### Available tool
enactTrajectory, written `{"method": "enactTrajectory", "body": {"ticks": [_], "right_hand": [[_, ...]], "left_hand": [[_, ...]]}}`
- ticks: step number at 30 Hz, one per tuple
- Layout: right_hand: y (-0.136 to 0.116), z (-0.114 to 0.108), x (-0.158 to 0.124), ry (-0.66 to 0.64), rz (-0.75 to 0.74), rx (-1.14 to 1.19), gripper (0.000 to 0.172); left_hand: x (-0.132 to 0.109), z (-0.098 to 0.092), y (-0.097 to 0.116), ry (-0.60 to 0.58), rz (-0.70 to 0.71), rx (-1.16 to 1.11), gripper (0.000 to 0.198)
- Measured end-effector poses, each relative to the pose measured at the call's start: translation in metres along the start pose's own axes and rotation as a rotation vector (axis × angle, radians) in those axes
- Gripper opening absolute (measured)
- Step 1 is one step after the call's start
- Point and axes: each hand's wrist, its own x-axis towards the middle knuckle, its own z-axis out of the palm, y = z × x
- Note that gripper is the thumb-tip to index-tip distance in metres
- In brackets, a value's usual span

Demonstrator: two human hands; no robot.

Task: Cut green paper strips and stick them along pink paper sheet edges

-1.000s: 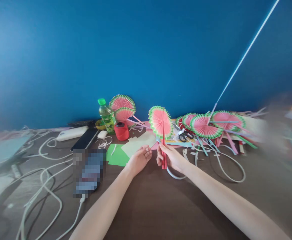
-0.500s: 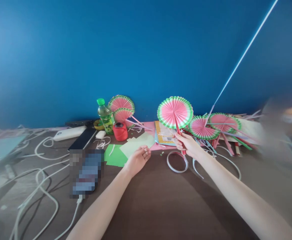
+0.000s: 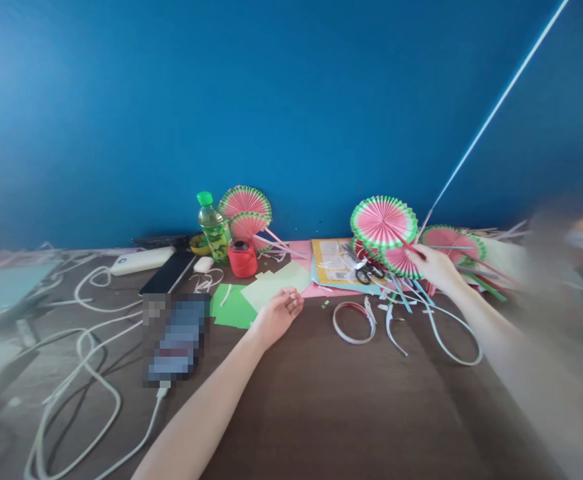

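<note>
My right hand grips the red handle of a round pleated paper fan, pink with a green and white edge like a watermelon slice. The held fan is tilted and overlaps another pleated fan at the right. Beyond my hand, a further fan lies among paper strips. My left hand rests near the front edge of the pale green paper, its fingers curled together with nothing visible in them. Black-handled scissors lie on a yellow and white packet.
A green-capped bottle, a red container and two leaning fans stand by the blue wall. At left lie a phone, a white power bank and looping cables. A coiled strip sits at centre right.
My right hand has carried the fan rightward, over the other fans, and tilted it. The scissors on the packet have come into view. My left hand has barely moved.
</note>
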Motion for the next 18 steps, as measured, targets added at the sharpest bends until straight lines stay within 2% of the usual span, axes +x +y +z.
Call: {"method": "enactTrajectory", "body": {"ticks": [1,3,9,13,18], "right_hand": [[0.009,-0.002,0.003,0.036,-0.045,-0.124,0.031],[0.025,-0.007,0.006,0.055,-0.065,-0.198,0.032],[0.055,-0.015,0.007,-0.008,-0.023,-0.31,0.032],[0.061,-0.016,0.01,-0.017,0.021,-0.311,0.037],[0.058,-0.019,0.012,0.022,0.062,-0.304,0.039]], "left_hand": [[0.0,0.0,0.0,0.003,0.0,0.0,0.005],[0.0,0.0,0.0,0.006,0.0,0.004,0.005],[-0.001,0.0,-0.002,-0.035,0.015,0.073,0.007],[-0.002,0.001,-0.003,-0.049,0.025,0.103,0.008],[-0.002,0.002,-0.002,-0.046,0.024,0.102,0.01]]}}
